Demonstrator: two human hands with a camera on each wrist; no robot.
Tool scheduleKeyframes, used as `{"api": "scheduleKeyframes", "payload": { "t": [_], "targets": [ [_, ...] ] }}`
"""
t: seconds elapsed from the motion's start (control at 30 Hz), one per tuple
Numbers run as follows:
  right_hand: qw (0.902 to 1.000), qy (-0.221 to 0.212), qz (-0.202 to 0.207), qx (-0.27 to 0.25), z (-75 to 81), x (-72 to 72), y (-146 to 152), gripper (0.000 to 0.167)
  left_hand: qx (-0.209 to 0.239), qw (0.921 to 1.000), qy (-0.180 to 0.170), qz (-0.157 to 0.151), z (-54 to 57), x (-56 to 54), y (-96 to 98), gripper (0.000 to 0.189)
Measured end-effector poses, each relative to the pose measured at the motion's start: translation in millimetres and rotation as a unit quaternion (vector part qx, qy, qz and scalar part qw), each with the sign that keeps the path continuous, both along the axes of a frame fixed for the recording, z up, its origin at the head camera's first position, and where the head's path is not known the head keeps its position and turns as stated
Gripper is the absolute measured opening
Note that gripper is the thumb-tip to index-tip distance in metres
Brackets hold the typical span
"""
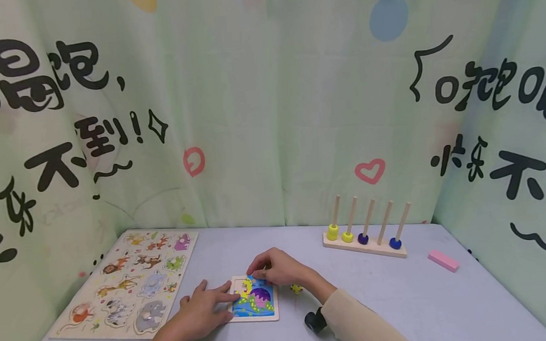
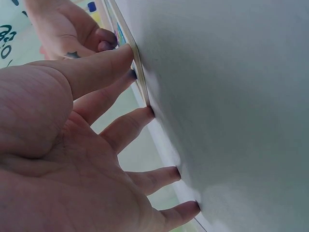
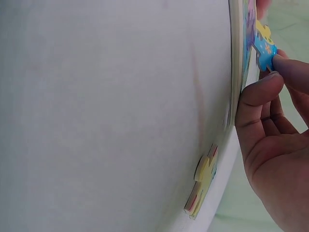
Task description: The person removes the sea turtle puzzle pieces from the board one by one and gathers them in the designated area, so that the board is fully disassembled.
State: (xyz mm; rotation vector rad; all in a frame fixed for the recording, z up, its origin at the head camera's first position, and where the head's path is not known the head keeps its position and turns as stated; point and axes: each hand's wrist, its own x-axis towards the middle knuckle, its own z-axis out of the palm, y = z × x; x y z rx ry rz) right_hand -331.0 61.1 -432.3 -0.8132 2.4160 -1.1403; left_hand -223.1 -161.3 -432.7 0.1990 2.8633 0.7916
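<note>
A small jigsaw puzzle board (image 1: pixel 254 318) with a light wooden rim and a colourful cartoon picture lies on the table between the hands. My left hand (image 1: pixel 204 311) has its fingers spread; thumb and index finger touch the board, and in the left wrist view other fingertips rest on the table. Above the board's upper part, my right hand (image 1: pixel 281 270) pinches a blue and yellow puzzle piece (image 3: pixel 265 50) between thumb and fingers. That piece looks tilted over the picture. Right of the board lies a loose yellow puzzle piece (image 1: pixel 296 289).
A large wooden animal puzzle (image 1: pixel 134 282) occupies the table's left. At the back right stands a peg stand (image 1: pixel 363 245) with yellow and blue rings. A pink block (image 1: pixel 443 260) lies further right. A printed curtain (image 1: pixel 268 112) encloses the table.
</note>
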Motion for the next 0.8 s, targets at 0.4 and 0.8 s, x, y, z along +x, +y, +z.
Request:
{"api": "scheduleKeyframes", "payload": {
  "t": [0.4, 0.8],
  "targets": [
    [1.0000, -0.005, 0.001, 0.001, 1.3, 1.0, 0.5, 0.013, 0.001, 1.0000, 0.004, -0.004, 0.5, 0.6, -0.8, 0.037],
    [0.9998, 0.009, 0.016, 0.012, 0.6, 1.8, -0.5, 0.011, -0.003, 1.0000, 0.002, -0.001, 2.5, 1.5, 0.5, 0.036]
  ]
}}
